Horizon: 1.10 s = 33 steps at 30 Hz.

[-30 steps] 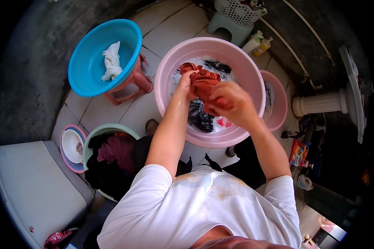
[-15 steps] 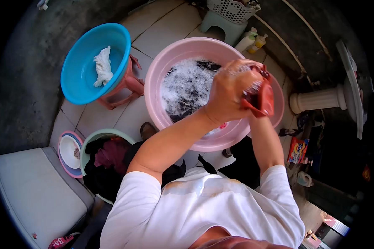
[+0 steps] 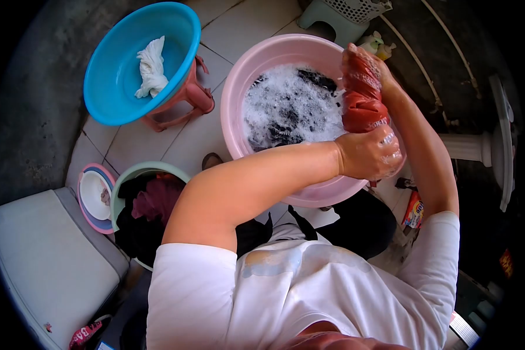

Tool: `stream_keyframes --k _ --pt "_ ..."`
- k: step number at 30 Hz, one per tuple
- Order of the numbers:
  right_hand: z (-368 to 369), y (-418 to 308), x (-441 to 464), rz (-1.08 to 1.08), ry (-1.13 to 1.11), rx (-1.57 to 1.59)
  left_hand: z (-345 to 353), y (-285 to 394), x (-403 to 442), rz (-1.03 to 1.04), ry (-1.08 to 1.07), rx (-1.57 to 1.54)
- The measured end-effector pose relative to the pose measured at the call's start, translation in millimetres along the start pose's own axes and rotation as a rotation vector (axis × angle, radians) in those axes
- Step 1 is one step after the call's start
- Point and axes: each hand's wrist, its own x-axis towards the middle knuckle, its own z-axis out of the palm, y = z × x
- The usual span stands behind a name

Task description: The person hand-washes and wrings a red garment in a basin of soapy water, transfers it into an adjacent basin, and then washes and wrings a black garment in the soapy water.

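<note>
A wet red cloth (image 3: 364, 96), twisted and flecked with suds, stretches between my two hands over the right side of the pink basin (image 3: 234, 105). My left hand (image 3: 370, 153) is a soapy fist round the cloth's near end. At the far end my right hand (image 3: 382, 70) grips the same cloth, partly hidden behind it. Dark laundry (image 3: 286, 116) lies under white foam in the basin below.
On the left, a blue basin (image 3: 114, 64) with a white cloth (image 3: 151, 67) rests on a reddish stool (image 3: 192, 96). A green tub (image 3: 119, 201) holds dark clothes. Bottles (image 3: 376, 45) and a stool (image 3: 326, 20) stand beyond; a detergent packet (image 3: 414, 210) lies right.
My hands were bunched together around the red cloth. Now they are apart, the right farther away and the left nearer, with the cloth drawn out and twisted between them. The view has shifted slightly.
</note>
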Motion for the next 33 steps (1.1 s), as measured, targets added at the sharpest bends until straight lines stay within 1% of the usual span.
stream_keyframes --k 1,2,3,5,7,9,10,12,13,14,15,16,17,19,20,21,22,23,24,25,26,27,29,30,31,33 --pt "5.9 -1.0 0.5 -0.110 0.063 -0.310 9.7 2.9 -7.1 0.014 -0.033 0.026" --pt "6.3 0.9 10.1 0.014 -0.021 -0.106 16.3 4.3 -12.1 0.019 -0.026 0.058" --pt "5.3 3.6 12.7 0.016 -0.019 -0.107 22.3 5.0 -19.8 0.018 -0.024 0.056" --pt "22.4 1.9 14.3 0.029 -0.085 -0.257 23.2 2.1 -30.1 0.148 -0.310 0.123" --pt "27.7 6.1 14.9 0.045 -0.106 -0.274 30.4 3.8 -39.1 0.122 -0.280 0.133" --pt "28.1 15.4 19.4 0.014 -0.032 -0.405 36.1 4.2 -45.3 0.120 -0.341 0.118" --pt "26.8 19.9 20.0 0.014 -0.037 -0.398 35.0 4.0 -47.8 0.119 -0.351 0.118" --pt "12.7 27.3 18.5 0.006 0.053 -0.057 30.7 1.6 -51.3 0.069 -0.280 0.012" --pt "-4.0 38.8 23.1 0.005 0.136 0.111 27.0 -3.1 -52.4 0.070 -0.292 0.031" --pt "-11.5 46.1 20.8 -0.022 0.225 0.341 21.7 -8.6 -53.7 -0.022 -0.149 -0.131" --pt "-26.2 59.3 24.6 0.003 0.360 0.502 15.2 -14.0 -55.2 -0.119 -0.003 -0.281" --pt "-43.0 70.5 18.8 0.020 0.227 0.561 7.3 -17.5 -54.6 -0.272 0.094 -0.286" --pt "-64.7 87.1 19.6 -0.019 0.149 0.614 -5.6 -26.6 -54.3 -0.430 0.067 -0.272" --pt "-80.6 102.5 15.7 -0.083 0.248 0.591 -1.9 -38.4 -56.1 -0.919 0.251 -0.366" --pt "-70.6 100.8 8.4 -0.078 0.221 0.594 7.0 -48.3 -59.2 -1.192 0.358 -0.423" --pt "-63.4 95.6 -1.6 -0.072 0.192 0.605 11.4 -62.6 -71.7 -1.405 0.253 -0.524" --pt "-56.1 88.5 -10.0 -0.070 0.164 0.615 21.0 -72.1 -92.8 -1.683 0.339 -0.911" --pt "-51.5 83.1 -13.2 -0.080 0.143 0.616 17.1 -81.2 -99.8 -1.918 0.428 -1.325" --pt "-47.8 79.0 -16.1 -0.085 0.129 0.626 15.3 -83.1 -103.4 -1.907 0.434 -1.308" --pt "-43.1 74.7 -18.6 -0.090 0.117 0.639 -7.2 -81.5 -98.0 -2.038 0.573 -1.476" --pt "-37.9 66.3 -23.4 -0.043 0.121 0.646 -26.0 -81.9 -95.8 -2.162 0.718 -1.649" --pt "-32.1 64.6 -24.6 -0.045 0.112 0.654 -36.2 -88.7 -98.5 -2.112 0.705 -1.770" --pt "-25.0 63.5 -27.1 -0.081 0.066 0.698 -59.9 -111.5 -105.8 -1.827 0.720 -2.034" --pt "-29.9 74.8 -23.1 -0.141 0.028 0.631 -75.0 -124.4 -108.4 -1.710 0.815 -2.048" --pt "-25.7 83.4 -15.9 -0.271 0.059 0.450 -96.3 -137.3 -105.4 -1.587 0.905 -2.059" --pt "-1.5 71.3 -20.6 -0.079 -0.063 0.596 -140.1 -159.5 -105.7 -1.533 1.035 -1.692"
